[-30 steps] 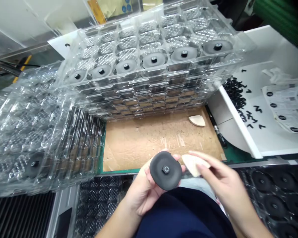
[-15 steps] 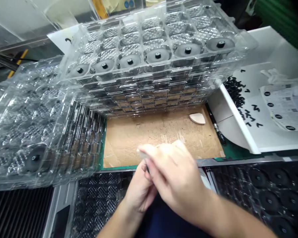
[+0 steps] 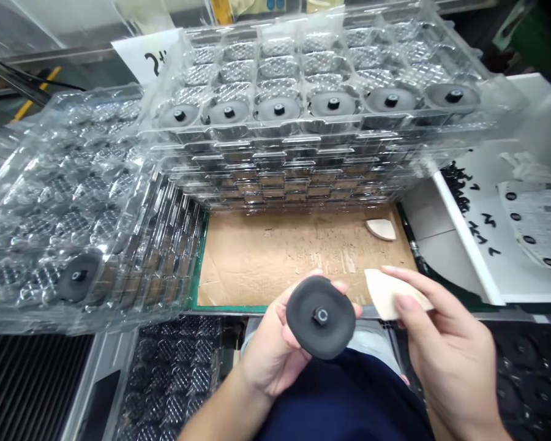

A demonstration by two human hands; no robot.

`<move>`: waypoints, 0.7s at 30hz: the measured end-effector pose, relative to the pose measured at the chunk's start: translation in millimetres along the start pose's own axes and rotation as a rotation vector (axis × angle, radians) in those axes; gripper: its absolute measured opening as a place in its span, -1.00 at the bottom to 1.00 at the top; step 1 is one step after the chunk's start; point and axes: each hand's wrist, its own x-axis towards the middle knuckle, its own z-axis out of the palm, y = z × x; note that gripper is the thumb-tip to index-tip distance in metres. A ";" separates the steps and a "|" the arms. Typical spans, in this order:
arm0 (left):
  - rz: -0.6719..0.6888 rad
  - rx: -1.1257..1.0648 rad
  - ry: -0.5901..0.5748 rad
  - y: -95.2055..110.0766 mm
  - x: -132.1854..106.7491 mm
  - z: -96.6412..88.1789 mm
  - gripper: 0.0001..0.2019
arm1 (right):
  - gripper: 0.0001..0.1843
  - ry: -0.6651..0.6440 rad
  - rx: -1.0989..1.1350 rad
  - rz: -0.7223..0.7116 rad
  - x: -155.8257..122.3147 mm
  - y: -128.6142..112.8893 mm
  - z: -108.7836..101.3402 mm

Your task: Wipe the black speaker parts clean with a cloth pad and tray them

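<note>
My left hand (image 3: 273,346) grips a black rounded disc (image 3: 310,327) with a short hub at its centre, its face turned up toward me. Between the thumb and fingers of my right hand (image 3: 454,343) is a cream wedge-shaped sponge pad (image 3: 390,294), just right of the disc and apart from it. Another cream wedge pad (image 3: 381,229) lies on the cardboard sheet (image 3: 243,257) beyond my hands. A front row of similar black discs (image 3: 333,109) sits in the top clear plastic tray (image 3: 303,125) of the stack behind the cardboard.
A second stack of clear trays (image 3: 41,220) rises at left, with one black disc (image 3: 79,275) in it. On the right stands a white bin (image 3: 468,245) with small black pieces (image 3: 457,184) and printed sheets (image 3: 532,214). A dark pen-like tool (image 3: 417,254) lies beside the cardboard.
My hands, together before, have moved apart. The disc's face now shows in my left hand, and the right has shifted rightward with the sponge pad. The whole view has shifted slightly.
</note>
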 end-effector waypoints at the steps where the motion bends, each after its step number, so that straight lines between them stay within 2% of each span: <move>1: -0.001 -0.005 0.000 -0.3 -0.6 -1.3 -0.62 | -0.69 -0.040 0.018 0.029 -0.2 2.8 0.4; 6: 0.009 -0.033 0.009 -0.7 -5.8 -7.3 -0.63 | -0.72 -0.130 0.024 0.089 1.4 4.9 2.0; 14: -0.011 -0.033 0.087 1.9 -6.1 -5.4 -0.62 | -0.74 -0.259 -0.087 0.011 6.5 1.6 10.4; 18: -0.008 -0.017 0.092 1.3 -6.0 -6.5 -0.63 | -0.74 -0.222 -0.087 -0.019 9.0 -1.7 3.5; 21: -0.002 -0.001 0.121 -0.5 -5.4 -7.0 -0.57 | -0.68 -0.133 -0.113 -0.114 4.2 -20.9 -6.3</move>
